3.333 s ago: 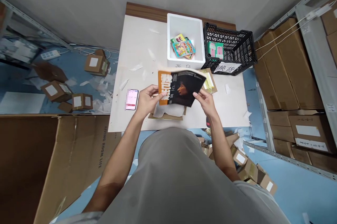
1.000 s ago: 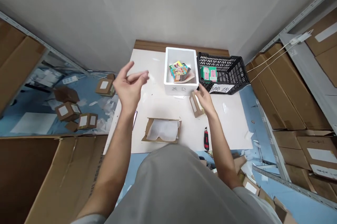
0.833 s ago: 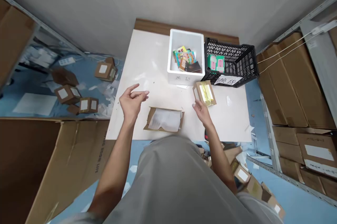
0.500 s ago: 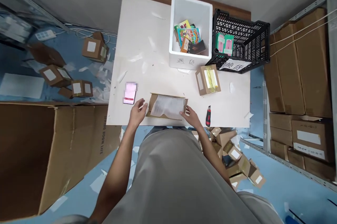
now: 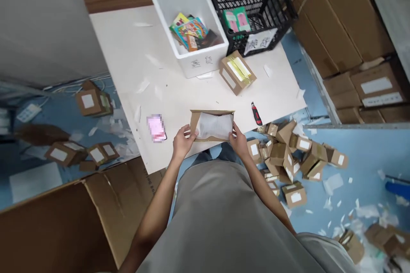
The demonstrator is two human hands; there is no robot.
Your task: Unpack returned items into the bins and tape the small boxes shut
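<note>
Between my hands, at the table's front edge, is an opened cardboard box (image 5: 194, 120) with white wrapping (image 5: 215, 125) inside that hides whatever lies under it. My left hand (image 5: 183, 141) grips the box's left end, thumb on the inner side. At the right end, my right hand (image 5: 238, 140) is closed on the box wall. A phone (image 5: 156, 128) lies to the left of my left hand. Right of my right hand rests a red and black utility knife (image 5: 256, 114). Farther back stands a small taped carton (image 5: 237, 72).
A white foam box (image 5: 205, 67) with several booklets and a black plastic crate (image 5: 272, 19) with a green and pink item stand at the table's back. Several small cartons (image 5: 296, 194) litter the floor at right. A large open carton (image 5: 105, 204) stands at left.
My left hand has closed on the box's left end, where it was apart before. My right hand still holds the other end. The view has turned, and more floor shows at right.
</note>
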